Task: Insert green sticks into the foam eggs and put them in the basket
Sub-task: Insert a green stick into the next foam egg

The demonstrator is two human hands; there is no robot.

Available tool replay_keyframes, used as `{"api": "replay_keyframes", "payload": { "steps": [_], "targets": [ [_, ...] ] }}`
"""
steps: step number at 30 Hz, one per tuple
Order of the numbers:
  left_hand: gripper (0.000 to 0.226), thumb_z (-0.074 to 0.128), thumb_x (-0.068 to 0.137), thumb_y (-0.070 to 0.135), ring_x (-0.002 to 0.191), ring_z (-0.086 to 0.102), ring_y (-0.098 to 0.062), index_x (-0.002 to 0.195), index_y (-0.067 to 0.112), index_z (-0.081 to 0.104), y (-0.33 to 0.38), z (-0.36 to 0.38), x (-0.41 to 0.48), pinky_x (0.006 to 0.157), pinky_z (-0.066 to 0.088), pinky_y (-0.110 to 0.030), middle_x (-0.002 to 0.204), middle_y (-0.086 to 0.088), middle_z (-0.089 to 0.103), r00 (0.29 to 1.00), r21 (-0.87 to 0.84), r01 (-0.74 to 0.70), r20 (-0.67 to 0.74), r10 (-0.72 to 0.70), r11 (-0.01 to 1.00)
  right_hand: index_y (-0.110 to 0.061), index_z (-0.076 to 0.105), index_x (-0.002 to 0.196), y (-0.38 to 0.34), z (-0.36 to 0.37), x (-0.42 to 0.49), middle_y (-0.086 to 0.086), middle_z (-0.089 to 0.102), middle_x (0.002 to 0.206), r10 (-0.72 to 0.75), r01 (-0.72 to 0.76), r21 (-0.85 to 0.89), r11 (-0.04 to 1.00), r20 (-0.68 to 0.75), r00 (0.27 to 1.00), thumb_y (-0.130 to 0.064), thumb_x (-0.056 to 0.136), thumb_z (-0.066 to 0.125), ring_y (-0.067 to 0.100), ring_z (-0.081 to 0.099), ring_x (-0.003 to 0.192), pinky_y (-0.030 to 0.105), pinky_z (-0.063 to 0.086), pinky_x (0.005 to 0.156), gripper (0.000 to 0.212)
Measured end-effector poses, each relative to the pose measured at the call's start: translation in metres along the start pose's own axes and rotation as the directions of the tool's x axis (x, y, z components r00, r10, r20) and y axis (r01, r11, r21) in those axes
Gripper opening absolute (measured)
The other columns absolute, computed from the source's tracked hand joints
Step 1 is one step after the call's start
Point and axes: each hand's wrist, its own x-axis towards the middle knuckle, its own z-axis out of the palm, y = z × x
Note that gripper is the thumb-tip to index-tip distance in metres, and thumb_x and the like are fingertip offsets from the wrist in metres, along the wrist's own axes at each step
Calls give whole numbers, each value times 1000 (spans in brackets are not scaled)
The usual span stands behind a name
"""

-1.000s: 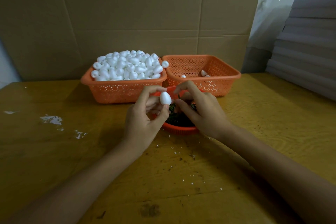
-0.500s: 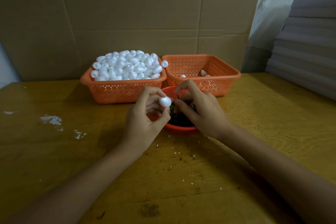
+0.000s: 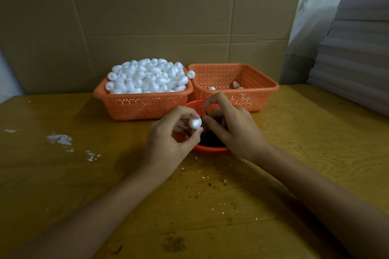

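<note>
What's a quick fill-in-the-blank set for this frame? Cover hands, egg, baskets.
1. The left hand pinches ____ foam egg.
2. The heaped basket stands to the ____ of the nearly empty basket.
3. The right hand pinches a green stick above the small bowl, which stands in ____ of the two baskets.

Missing words: one; left; front.
</note>
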Motion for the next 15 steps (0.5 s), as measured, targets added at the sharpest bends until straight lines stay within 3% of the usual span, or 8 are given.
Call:
{"api": "replay_keyframes", "payload": {
  "steps": [8, 13, 15],
  "targets": [
    [24, 87, 82, 2, 81, 71, -11, 98, 11, 72, 0, 0, -1, 74, 55, -21, 91, 10, 73, 1000, 44, -9, 7, 8, 999, -17, 47, 120, 2, 1, 1, -19, 62, 76, -18, 18, -15, 1000, -13, 1000, -23, 104, 59, 5, 60, 62, 18, 40, 56, 21],
    [25, 89, 80, 6, 79, 71, -14, 99, 12, 75, -1, -1, -1, 71, 58, -30, 89, 9, 74, 1000, 47, -11, 4, 11, 999, -17, 47, 120, 2, 2, 0, -15, 66, 78, -13, 13, -14, 1000, -5, 1000, -23, 104, 59, 10, 60, 61, 31, 44, 57, 21],
    [26, 91, 80, 9, 77, 70, -16, 101, 14, 77, -1, 0, -1, 69, 57, -33, 89, 10, 73, 1000, 57, -17, 8, 16, 998, -16, 47, 121, 3, 2, 0, -12, 66, 77, -14, 14, -13, 1000, 2, 1000, -22, 104, 60, 9, 58, 59, 30, 42, 55, 22]
  ]
}}
